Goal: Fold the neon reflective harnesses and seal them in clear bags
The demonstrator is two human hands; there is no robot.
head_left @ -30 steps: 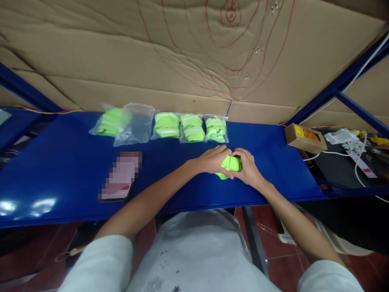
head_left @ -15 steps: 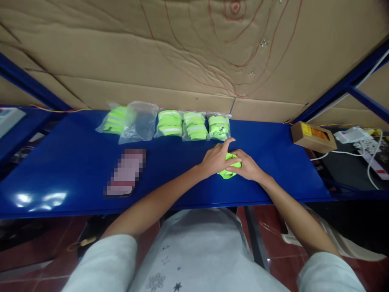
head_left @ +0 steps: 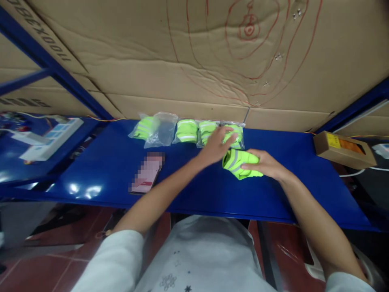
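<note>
A folded neon-yellow fabric bundle [head_left: 238, 164] with grey stripes is in my right hand [head_left: 267, 164], whose thumb and fingers press on its right side. My left hand [head_left: 215, 145] is off the bundle, to its upper left, fingers apart, in front of the bagged bundles. Along the back of the blue table [head_left: 194, 192] lie clear bags with similar bundles: one at the left [head_left: 144, 127], one in the middle [head_left: 186, 131], one partly behind my left hand [head_left: 207, 129] and one at the right [head_left: 235, 134]. An empty clear bag [head_left: 162, 129] lies between the first two.
A phone [head_left: 147, 173] lies at the left of the table. A cardboard box [head_left: 345, 150] stands at the right, and a white power strip [head_left: 53, 140] sits on the far left surface. Brown cardboard [head_left: 152, 81] rises behind the table.
My left hand has let go of the bundle and moved up and left of it. The bundle shows more of its striped side in my right hand. The view has shifted left.
</note>
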